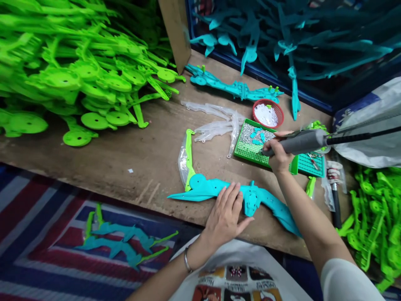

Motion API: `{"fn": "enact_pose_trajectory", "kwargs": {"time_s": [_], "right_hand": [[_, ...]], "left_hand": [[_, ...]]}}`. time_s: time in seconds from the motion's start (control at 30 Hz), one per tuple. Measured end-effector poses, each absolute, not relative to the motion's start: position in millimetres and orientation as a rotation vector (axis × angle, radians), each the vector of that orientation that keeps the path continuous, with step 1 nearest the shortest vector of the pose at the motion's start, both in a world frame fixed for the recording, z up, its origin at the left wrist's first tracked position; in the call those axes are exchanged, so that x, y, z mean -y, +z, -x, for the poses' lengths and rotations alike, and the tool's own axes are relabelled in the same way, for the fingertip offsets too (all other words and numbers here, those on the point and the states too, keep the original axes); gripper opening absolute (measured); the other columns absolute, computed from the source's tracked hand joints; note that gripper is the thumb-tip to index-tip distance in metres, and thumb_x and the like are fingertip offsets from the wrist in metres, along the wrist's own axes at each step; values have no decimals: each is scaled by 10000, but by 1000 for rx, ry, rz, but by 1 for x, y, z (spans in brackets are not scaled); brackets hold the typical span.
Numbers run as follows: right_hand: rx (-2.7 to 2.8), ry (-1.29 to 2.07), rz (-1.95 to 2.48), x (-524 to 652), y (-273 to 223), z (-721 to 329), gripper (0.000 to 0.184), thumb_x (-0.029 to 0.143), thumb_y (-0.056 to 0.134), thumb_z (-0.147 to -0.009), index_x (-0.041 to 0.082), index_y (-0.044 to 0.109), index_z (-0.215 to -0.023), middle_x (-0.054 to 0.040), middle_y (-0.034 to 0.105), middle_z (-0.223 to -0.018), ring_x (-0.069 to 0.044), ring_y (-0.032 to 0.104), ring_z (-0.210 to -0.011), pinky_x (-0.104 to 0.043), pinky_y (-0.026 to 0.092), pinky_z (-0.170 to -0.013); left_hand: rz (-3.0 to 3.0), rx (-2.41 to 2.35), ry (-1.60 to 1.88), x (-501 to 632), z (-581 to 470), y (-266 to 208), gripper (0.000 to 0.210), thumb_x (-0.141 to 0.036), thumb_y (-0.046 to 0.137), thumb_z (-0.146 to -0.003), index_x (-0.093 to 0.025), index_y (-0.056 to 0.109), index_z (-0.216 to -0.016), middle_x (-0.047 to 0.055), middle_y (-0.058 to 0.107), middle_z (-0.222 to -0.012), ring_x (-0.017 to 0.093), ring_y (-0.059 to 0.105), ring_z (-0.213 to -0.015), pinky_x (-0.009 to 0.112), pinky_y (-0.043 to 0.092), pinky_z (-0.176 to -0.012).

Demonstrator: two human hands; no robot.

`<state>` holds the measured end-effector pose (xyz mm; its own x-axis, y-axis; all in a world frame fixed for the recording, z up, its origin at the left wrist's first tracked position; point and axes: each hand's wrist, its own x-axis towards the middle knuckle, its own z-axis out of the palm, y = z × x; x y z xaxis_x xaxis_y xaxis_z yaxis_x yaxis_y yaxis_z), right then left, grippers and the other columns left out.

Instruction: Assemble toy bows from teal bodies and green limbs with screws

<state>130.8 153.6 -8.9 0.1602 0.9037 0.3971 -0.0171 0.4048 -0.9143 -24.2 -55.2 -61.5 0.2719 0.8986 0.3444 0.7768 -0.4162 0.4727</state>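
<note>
My left hand [224, 212] lies flat, fingers stretched out, on a turquoise plastic bow-shaped part [206, 188] at the front of the table. A bright green arm [189, 156] with a clear plastic piece [182, 161] joins that part at its left end. My right hand [278, 154] is wrapped round a grey electric screwdriver [302, 143], whose cord runs off to the right. The tool's tip is over a green perforated tray [247, 151] of small metal screws [248, 133], with a few small turquoise pieces among them. Whether the tip touches a screw I cannot tell.
Green plastic parts [94, 79] are heaped at left, more [376, 217] at right. Turquoise parts [250, 37] fill a crate behind. A red basket [278, 110], clear pieces [216, 125], another turquoise part [232, 88] and a black-handled hammer [336, 200] lie on the table [150, 138].
</note>
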Motion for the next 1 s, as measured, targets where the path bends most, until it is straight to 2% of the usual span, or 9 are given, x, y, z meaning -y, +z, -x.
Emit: {"fn": "enact_pose_trajectory", "kwargs": {"time_s": [0.17,0.3,0.47,0.67,0.8,1.0], "right_hand": [[1243,899,903,-158,-13,-131,228,311,736,-783,224,578,-922,76,579,-552,-138,558,-452,-303,478,-512],[1301,922,918,-163,-10,-130,261,350,748,-773,225,581,-931,82,567,-536,-135,540,-439,-303,462,-505],[1251,817,926,-133,24,-133,284,408,748,-789,250,572,-947,74,548,-568,-137,529,-451,-323,487,-522],[1286,1176,823,-33,60,-148,217,237,700,-836,276,603,-1026,60,565,-590,-159,541,-466,-356,506,-531],[1292,1278,832,8,46,-155,236,208,678,-860,274,608,-1075,45,603,-631,-168,567,-507,-370,516,-565],[1279,1271,918,16,22,-156,231,257,695,-868,302,606,-1077,68,591,-610,-174,577,-518,-365,507,-567]], "left_hand": [[-2317,-1553,861,55,25,-61,753,-519,661,-915,-44,446,-1457,265,436,-1559,380,317,-1522,586,340,-1217],[-2299,-1534,859,55,25,-60,785,-526,656,-915,-54,418,-1495,253,421,-1574,392,306,-1526,596,328,-1220],[-2306,-1506,835,53,25,-58,847,-527,661,-909,-97,348,-1569,240,415,-1580,396,313,-1523,605,312,-1223],[-2289,-1492,863,52,25,-60,826,-500,645,-926,-122,318,-1584,229,406,-1586,384,278,-1539,608,283,-1232],[-2296,-1478,854,52,25,-61,811,-497,627,-935,-108,319,-1576,233,414,-1578,371,289,-1535,595,273,-1238],[-2295,-1461,859,52,26,-63,840,-496,623,-934,-120,270,-1597,236,402,-1586,377,272,-1542,616,275,-1229]]}}
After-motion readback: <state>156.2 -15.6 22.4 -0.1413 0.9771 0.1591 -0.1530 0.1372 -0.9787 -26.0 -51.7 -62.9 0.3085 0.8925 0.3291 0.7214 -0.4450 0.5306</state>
